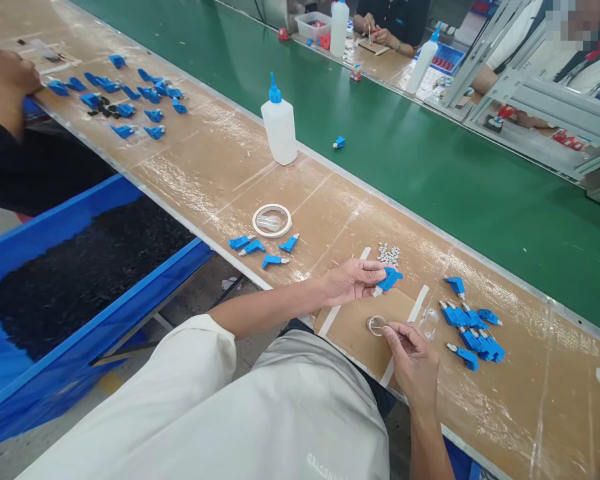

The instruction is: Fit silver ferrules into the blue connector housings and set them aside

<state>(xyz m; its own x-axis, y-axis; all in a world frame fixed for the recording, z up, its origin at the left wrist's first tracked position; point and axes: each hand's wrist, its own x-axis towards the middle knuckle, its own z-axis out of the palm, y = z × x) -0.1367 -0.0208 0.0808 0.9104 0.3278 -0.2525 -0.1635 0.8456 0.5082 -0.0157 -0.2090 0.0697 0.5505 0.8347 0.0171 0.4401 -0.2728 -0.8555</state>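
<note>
My left hand point(349, 281) pinches a blue plastic part point(391, 278) with a whitish tip, held over a cardboard sheet point(363, 347) taped to the bench. Below and to the right, my right hand point(414, 360) has thumb and fingers closed on a thin stick point(381, 327), whose end reaches into a small round clear dish point(371, 328). Just beyond the left hand lies a cluster of small pale pieces point(389, 254). Several like blue parts point(475, 337) are grouped to the right of my right hand, and several more point(253, 247) lie left of my left forearm.
A tape roll point(255, 227) and a white squeeze bottle point(280, 130) stand farther left. A green conveyor belt point(380, 173) runs along the far side. Left of the bench is a blue bin point(10, 257) of black pieces. A co-worker's hand point(10, 70) rests at upper left; others work across the belt.
</note>
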